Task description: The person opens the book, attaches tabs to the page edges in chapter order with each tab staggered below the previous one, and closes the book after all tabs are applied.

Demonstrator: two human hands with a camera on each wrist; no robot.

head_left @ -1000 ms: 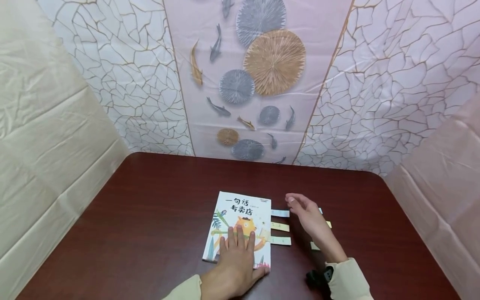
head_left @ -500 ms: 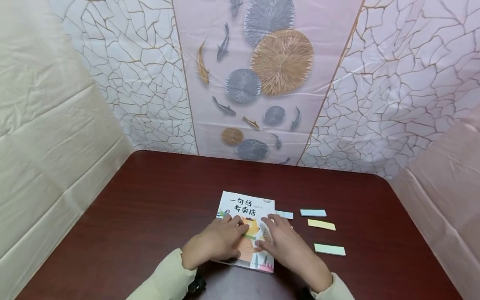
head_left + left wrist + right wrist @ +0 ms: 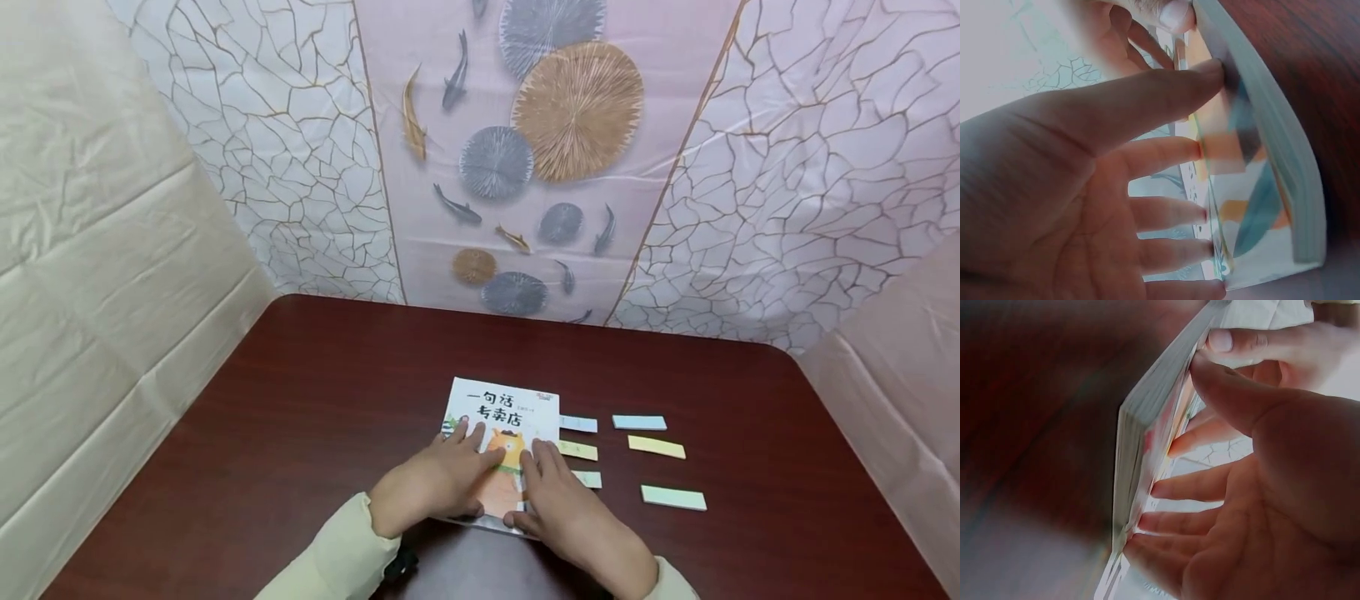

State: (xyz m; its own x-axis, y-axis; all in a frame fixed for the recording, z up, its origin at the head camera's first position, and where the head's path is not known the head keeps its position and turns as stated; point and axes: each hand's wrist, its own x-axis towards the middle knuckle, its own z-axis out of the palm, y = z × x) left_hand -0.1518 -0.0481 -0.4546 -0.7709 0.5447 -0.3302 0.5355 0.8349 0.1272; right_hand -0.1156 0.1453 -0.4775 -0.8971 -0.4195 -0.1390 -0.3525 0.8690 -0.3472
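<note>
A paperback book (image 3: 495,492) with an orange cartoon animal on its white cover lies closed on the table. My left hand (image 3: 438,483) rests on the cover's left half, fingertips and thumb touching it. On the right half lies my right hand (image 3: 562,504), its fingers spread and tips on the cover. The left wrist view shows the left thumb (image 3: 1179,94) near the book's bottom edge. In the right wrist view the right fingers (image 3: 1188,487) touch the cover above the page block. Blue, yellow and green paper tabs (image 3: 579,451) stick out from the book's right side.
Right of the book lie three sticky-note pads: blue (image 3: 639,422), yellow (image 3: 657,447) and green (image 3: 673,498). The dark red-brown table (image 3: 300,400) has rounded far corners. Patterned cloth (image 3: 562,275) hangs behind it, with plain cloth at both sides.
My right hand has moved left from beside the tabs onto the book. My left hand has shifted to the cover's left side. The head view has shifted slightly.
</note>
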